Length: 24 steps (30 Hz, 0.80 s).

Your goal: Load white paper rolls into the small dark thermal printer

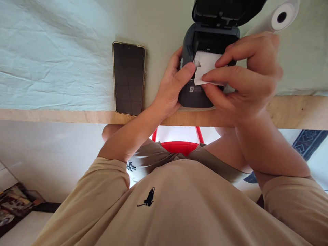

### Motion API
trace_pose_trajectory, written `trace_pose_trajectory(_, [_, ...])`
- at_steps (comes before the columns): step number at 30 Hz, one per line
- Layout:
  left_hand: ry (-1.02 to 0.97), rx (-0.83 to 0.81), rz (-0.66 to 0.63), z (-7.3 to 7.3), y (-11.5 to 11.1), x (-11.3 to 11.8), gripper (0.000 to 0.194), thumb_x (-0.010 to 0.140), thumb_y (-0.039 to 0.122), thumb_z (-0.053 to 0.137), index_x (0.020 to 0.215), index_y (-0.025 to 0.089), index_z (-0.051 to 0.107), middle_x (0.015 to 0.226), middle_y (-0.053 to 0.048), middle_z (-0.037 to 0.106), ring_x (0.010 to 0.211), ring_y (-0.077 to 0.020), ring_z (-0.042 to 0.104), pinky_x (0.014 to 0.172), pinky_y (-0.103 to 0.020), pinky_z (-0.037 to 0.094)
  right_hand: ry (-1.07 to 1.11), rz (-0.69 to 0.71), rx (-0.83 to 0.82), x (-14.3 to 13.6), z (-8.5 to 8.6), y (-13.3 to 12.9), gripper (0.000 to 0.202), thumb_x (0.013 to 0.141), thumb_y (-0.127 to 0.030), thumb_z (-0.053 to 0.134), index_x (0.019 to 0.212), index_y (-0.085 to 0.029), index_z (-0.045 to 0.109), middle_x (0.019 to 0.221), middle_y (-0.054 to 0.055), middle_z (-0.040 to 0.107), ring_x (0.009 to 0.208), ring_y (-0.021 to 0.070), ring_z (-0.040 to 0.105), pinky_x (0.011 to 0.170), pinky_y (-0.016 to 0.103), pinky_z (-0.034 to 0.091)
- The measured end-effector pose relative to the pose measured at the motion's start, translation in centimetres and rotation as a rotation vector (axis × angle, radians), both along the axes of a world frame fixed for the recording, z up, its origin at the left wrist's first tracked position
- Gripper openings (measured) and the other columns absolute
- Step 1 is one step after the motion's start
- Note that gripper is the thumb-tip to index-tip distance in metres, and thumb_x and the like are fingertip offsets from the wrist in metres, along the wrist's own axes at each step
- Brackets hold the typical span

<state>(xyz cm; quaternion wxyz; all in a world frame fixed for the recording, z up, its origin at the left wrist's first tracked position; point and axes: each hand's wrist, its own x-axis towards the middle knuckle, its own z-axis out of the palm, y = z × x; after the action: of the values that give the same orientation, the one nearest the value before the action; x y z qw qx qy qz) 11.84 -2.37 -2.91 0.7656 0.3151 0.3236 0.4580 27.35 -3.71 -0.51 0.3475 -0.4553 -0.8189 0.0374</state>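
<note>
A dark grey device with its black lid raised rests near the table's front edge. White paper with a torn left edge lies over its opening. My left hand wraps round the device's left side, the thumb at the paper's torn edge. From the right, my right hand pinches the lower part of the paper between thumb and fingers. Its fingers hide the paper's right end and part of the device.
A dark-screened phone lies left of the device. At the back right is a white paper roll with a black core. A pale cloth covers the table, whose bare wooden edge shows in front. Below is a red seat.
</note>
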Motion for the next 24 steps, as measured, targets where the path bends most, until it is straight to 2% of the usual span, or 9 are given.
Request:
trace_pose_trajectory(4, [-0.055, -0.031, 0.022, -0.1, 0.0, -0.1, 0.026, 0.072, 0.025, 0.064, 0.095, 0.025, 0.053, 0.086, 0.004, 0.058, 0.083, -0.0067, 0.058, 0.078, -0.02, 0.046, 0.067, 0.033, -0.09, -0.1, 0.2, -0.2, 0.022, 0.073, -0.031, 0.054, 0.093, -0.024, 0.062, 0.098, 0.001, 0.051, 0.106, 0.011, 0.047, 0.094, 0.033, 0.045])
trace_pose_trajectory(7, [-0.064, -0.027, 0.002, -0.1, -0.1, -0.3, 0.032, 0.07, 0.023, 0.066, 0.098, 0.025, 0.052, 0.085, 0.004, 0.056, 0.082, -0.0074, 0.057, 0.078, -0.022, 0.047, 0.176, -0.087, -0.185, -0.2, 0.5, -0.3, 0.023, 0.076, -0.03, 0.05, 0.094, -0.023, 0.061, 0.103, 0.003, 0.046, 0.107, 0.009, 0.046, 0.097, 0.031, 0.044])
trace_pose_trajectory(9, [-0.07, -0.028, -0.001, 0.0, -0.2, -0.3, 0.034, 0.069, 0.02, 0.066, 0.098, 0.026, 0.051, 0.085, 0.004, 0.056, 0.084, -0.0079, 0.058, 0.078, -0.023, 0.047, 0.151, -0.137, -0.226, -0.2, 0.5, -0.2, 0.029, 0.073, -0.033, 0.054, 0.099, -0.021, 0.058, 0.105, 0.004, 0.044, 0.106, 0.0092, 0.045, 0.097, 0.03, 0.044])
trace_pose_trajectory(12, [-0.06, -0.048, 0.021, 0.4, -0.3, -0.3, 0.025, 0.073, 0.022, 0.062, 0.095, 0.026, 0.052, 0.084, 0.005, 0.056, 0.085, -0.0081, 0.059, 0.077, -0.021, 0.048, 0.102, -0.09, -0.239, -0.1, 0.5, 0.0, 0.04, 0.067, -0.035, 0.06, 0.104, -0.019, 0.054, 0.107, 0.005, 0.042, 0.108, 0.0106, 0.044, 0.099, 0.032, 0.043])
trace_pose_trajectory(15, [0.013, -0.07, 0.027, 0.6, -0.3, -0.3, 0.016, 0.077, 0.024, 0.056, 0.093, 0.026, 0.053, 0.082, 0.007, 0.055, 0.088, -0.0081, 0.062, 0.079, -0.022, 0.048, 0.157, -0.087, -0.242, -0.3, 0.6, 0.0, 0.045, 0.063, -0.036, 0.063, 0.104, -0.019, 0.053, 0.108, 0.005, 0.042, 0.109, 0.0116, 0.043, 0.1, 0.032, 0.042])
trace_pose_trajectory(19, [0.067, -0.042, -0.025, 0.3, -0.2, -0.6, 0.027, 0.069, 0.024, 0.063, 0.094, 0.029, 0.055, 0.082, 0.005, 0.057, 0.088, -0.0109, 0.062, 0.077, -0.023, 0.051, 0.487, -0.175, -0.336, -0.9, 1.0, 0.1, 0.045, 0.07, -0.036, 0.056, 0.113, -0.025, 0.046, 0.126, 0.001, 0.037, 0.116, 0.0114, 0.044, 0.081, 0.022, 0.048])
trace_pose_trajectory(20, [0.061, -0.028, -0.036, 0.2, -0.1, -0.6, 0.029, 0.07, 0.022, 0.06, 0.098, 0.029, 0.055, 0.084, 0.005, 0.057, 0.091, -0.0114, 0.061, 0.079, -0.025, 0.05, 0.589, -0.161, -0.352, -1.0, 1.0, 0.3, 0.044, 0.073, -0.033, 0.053, 0.115, -0.028, 0.043, 0.13, -0.002, 0.035, 0.119, 0.0107, 0.044, 0.08, 0.021, 0.048])
trace_pose_trajectory(22, [0.047, -0.002, -0.056, 0.0, -0.1, -0.7, 0.037, 0.074, 0.014, 0.048, 0.108, 0.026, 0.053, 0.09, 0.006, 0.056, 0.1, -0.0107, 0.06, 0.086, -0.028, 0.046, 0.782, -0.071, -0.35, -1.2, 0.9, 0.9, 0.04, 0.076, -0.025, 0.051, 0.114, -0.032, 0.043, 0.128, -0.007, 0.041, 0.123, 0.0088, 0.043, 0.091, 0.023, 0.047])
trace_pose_trajectory(24, [0.002, -0.019, -0.05, 0.0, -0.1, -0.6, 0.048, 0.071, 0.005, 0.043, 0.113, 0.025, 0.052, 0.095, 0.008, 0.057, 0.095, -0.0078, 0.061, 0.084, -0.026, 0.045, 0.918, 0.03, -0.289, -1.3, 0.7, 1.5, 0.031, 0.078, -0.022, 0.048, 0.107, -0.032, 0.049, 0.114, -0.009, 0.051, 0.112, 0.0048, 0.051, 0.092, 0.024, 0.047])
